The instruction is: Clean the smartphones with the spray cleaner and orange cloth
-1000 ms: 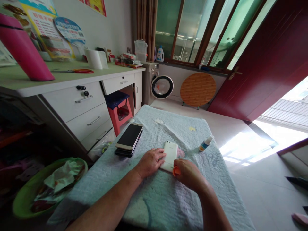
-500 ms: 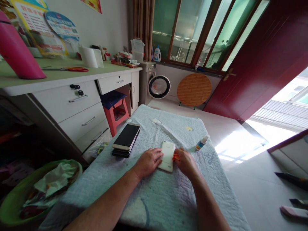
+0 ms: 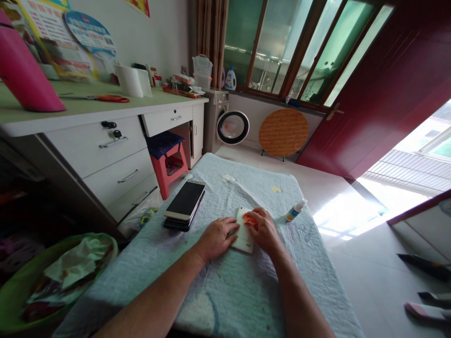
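Two hands meet over a white rectangular phone that lies back-up near the middle of the desk, a low surface covered by a pale blue quilted cloth. The left hand lies flat with its fingers spread against the phone's left edge, pinning it down rather than gripping it. The right hand is curled around a small orange cloth or pad (what exactly it is cannot be told) and presses it onto the upper half of the phone. Toward the desk's left edge sits a stack of dark-screened phones, well apart from the hands. Near the right edge lies a small white spray bottle with a blue label, tipped on its side.
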The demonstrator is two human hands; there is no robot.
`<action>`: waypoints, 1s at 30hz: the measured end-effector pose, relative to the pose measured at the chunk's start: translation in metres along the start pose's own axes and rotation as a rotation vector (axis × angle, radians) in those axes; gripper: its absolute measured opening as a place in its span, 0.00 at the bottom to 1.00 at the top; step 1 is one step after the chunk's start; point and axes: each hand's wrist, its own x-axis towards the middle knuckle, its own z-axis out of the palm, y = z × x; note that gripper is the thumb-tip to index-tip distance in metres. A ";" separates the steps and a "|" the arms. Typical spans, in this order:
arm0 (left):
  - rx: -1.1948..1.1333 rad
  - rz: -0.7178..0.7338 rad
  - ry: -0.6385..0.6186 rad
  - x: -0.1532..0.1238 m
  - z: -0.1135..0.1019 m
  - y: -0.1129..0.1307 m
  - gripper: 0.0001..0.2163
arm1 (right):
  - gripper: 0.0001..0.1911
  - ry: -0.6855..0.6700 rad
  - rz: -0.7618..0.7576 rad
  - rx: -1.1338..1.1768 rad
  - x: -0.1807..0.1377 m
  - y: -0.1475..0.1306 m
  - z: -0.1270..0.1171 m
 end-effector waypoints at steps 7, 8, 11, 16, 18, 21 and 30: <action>-0.104 -0.016 0.054 -0.001 0.002 -0.002 0.16 | 0.14 -0.063 -0.014 -0.072 -0.002 -0.004 0.001; -0.112 -0.025 0.066 -0.001 0.002 -0.001 0.16 | 0.14 -0.067 -0.027 -0.075 -0.002 -0.004 0.001; -0.130 -0.051 0.126 -0.001 0.002 0.000 0.16 | 0.14 -0.097 -0.077 -0.065 -0.004 -0.010 0.002; -0.140 -0.073 0.238 0.001 0.002 0.000 0.16 | 0.14 -0.148 -0.129 0.023 -0.010 -0.027 0.001; -0.142 -0.085 0.253 0.001 0.001 0.000 0.15 | 0.14 -0.160 -0.120 0.106 -0.011 -0.031 0.000; -0.173 -0.078 0.252 0.000 -0.002 0.002 0.13 | 0.11 -0.147 -0.034 0.258 -0.013 -0.032 0.002; -0.178 0.005 0.367 -0.004 -0.003 0.008 0.15 | 0.06 0.110 0.278 0.346 -0.015 -0.028 0.014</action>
